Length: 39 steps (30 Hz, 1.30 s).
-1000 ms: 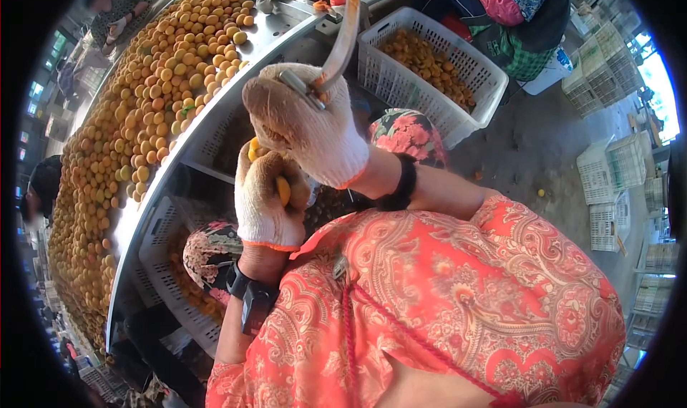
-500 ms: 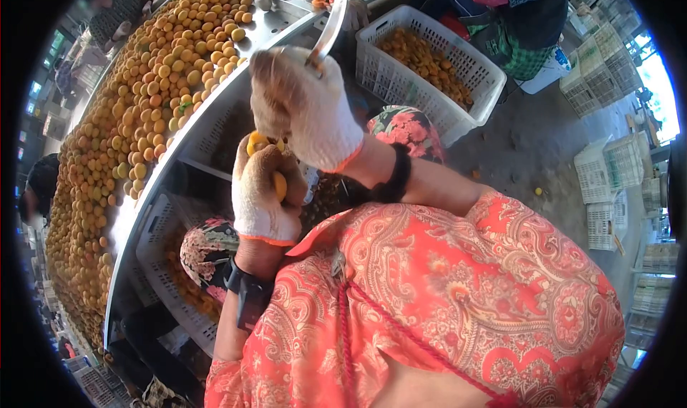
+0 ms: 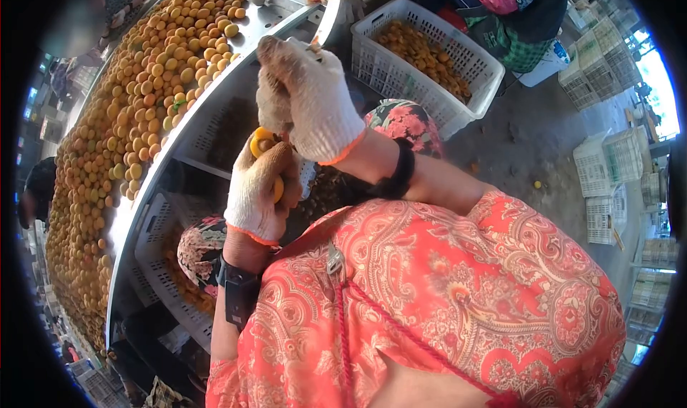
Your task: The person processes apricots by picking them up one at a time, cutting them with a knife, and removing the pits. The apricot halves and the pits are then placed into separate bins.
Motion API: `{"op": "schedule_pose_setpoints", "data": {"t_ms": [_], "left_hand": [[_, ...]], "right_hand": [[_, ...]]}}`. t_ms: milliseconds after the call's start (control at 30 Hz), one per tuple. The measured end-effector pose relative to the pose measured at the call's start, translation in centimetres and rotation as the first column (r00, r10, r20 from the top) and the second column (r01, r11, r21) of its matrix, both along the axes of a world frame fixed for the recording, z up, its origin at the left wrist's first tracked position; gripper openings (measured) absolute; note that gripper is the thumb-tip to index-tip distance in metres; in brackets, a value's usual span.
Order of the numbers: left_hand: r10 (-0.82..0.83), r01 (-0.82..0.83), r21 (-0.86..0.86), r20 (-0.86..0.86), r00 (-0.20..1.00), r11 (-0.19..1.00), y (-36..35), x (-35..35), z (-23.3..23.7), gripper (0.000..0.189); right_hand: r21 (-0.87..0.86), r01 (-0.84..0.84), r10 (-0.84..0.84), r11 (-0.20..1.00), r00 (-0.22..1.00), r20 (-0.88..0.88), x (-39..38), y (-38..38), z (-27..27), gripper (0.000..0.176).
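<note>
My left hand [image 3: 257,197], in a dirty white glove with an orange cuff, is closed round yellow-orange apricots; one apricot [image 3: 262,142] shows at its fingertips and another [image 3: 278,189] lower at the palm. Just above and touching it, my gloved right hand [image 3: 308,100] is closed round a curved metal tool [image 3: 330,20] that rises from the top of the fist. The tool's lower end, between the two hands, is hidden.
Many whole apricots [image 3: 143,104] cover a metal table [image 3: 125,218] at left. A white crate [image 3: 483,100] of opened fruit stands beyond my hands; another crate [image 3: 154,240] is under the table edge. Co-workers sit at upper right and left. Stacked crates [image 3: 601,61] line the right.
My left hand has shifted slightly left, and my right fist has turned a little. The apricot at the left fingertips shows more of its orange side. The view has shifted slightly.
</note>
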<state>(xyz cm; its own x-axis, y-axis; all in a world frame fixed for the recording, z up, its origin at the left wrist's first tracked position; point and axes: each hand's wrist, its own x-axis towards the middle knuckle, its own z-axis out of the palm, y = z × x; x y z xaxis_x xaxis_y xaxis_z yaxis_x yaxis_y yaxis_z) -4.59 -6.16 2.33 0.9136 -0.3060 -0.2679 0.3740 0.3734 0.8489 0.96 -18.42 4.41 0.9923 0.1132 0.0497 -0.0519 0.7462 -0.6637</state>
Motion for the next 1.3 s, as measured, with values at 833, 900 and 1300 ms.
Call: {"op": "schedule_pose_setpoints", "data": {"t_ms": [833, 900, 1300], "left_hand": [[-0.29, 0.275, 0.327, -0.003, 0.957, 0.904, 2.6, 1.6, -0.9, 0.025], [-0.215, 0.221, 0.184, -0.052, 0.975, 0.958, 2.6, 1.5, -0.6, 0.024], [-0.198, 0.195, 0.049, 0.055, 0.979, 0.98, 2.6, 1.7, -2.2, 0.025]], "right_hand": [[-0.222, -0.291, 0.31, 0.931, 0.949, 0.052, 1.1, -1.0, -0.9, 0.029], [-0.239, -0.194, 0.213, 0.952, 0.976, 0.055, 1.0, -1.0, -0.5, 0.028], [-0.183, 0.041, 0.019, 0.982, 0.949, 0.316, 0.4, -1.8, 1.0, 0.022]]}}
